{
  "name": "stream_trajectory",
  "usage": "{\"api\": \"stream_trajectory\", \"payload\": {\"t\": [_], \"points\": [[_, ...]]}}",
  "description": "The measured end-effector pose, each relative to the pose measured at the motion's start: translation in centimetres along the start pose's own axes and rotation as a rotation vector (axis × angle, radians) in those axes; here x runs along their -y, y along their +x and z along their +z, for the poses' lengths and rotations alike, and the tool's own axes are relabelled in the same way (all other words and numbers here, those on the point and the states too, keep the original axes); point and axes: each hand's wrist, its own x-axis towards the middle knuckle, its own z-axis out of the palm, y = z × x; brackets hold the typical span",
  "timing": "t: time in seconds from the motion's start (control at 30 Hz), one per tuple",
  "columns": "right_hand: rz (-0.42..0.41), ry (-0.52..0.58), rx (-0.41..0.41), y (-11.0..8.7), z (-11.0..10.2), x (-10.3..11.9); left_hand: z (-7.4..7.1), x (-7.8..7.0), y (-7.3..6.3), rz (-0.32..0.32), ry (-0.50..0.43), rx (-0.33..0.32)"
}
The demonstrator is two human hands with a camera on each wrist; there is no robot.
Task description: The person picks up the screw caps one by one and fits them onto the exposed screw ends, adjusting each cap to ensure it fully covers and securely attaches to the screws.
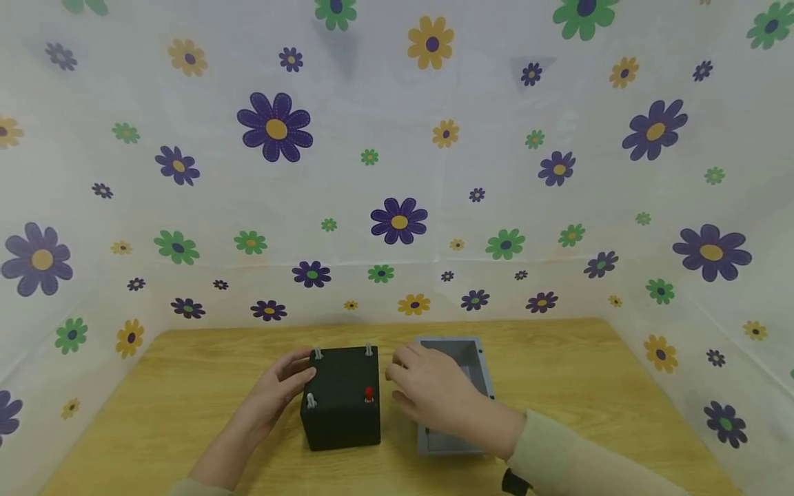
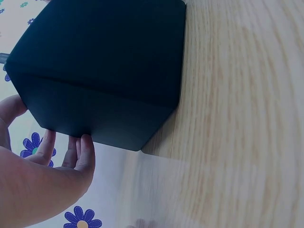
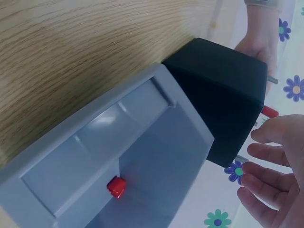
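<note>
A black box stands on the table with metal posts at the corners of its top. A small red cap covers the front right post. My left hand holds the box at its left side, thumb by the top edge and fingers around the rear edge, as the left wrist view also shows. Loosely bent, the fingers of my right hand hover between the box and a grey tray; nothing shows in them. Inside the tray, a red piece lies on the bottom, seen in the right wrist view.
The wooden table is enclosed at the back and sides by white cloth printed with flowers. The tray stands just right of the box, partly behind my right forearm. A black object sits below my right sleeve.
</note>
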Motion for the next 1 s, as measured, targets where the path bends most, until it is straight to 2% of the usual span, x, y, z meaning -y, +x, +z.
{"api": "stream_trajectory", "payload": {"t": [0.27,0.5,0.73,1.0], "points": [[0.012,-0.024,-0.019,-0.8,0.2,-0.6,0.1,0.2,0.0,-0.010,0.012,0.005],[0.031,-0.045,-0.003,-1.4,0.6,-1.4,0.0,0.2,0.1,-0.007,0.016,0.002],[0.020,-0.066,-0.044,-1.9,1.3,-2.0,0.0,0.2,-0.1,-0.008,0.011,0.001],[0.048,-0.095,-0.023,-2.6,2.0,-2.6,0.0,0.2,0.0,-0.013,0.017,0.001]]}}
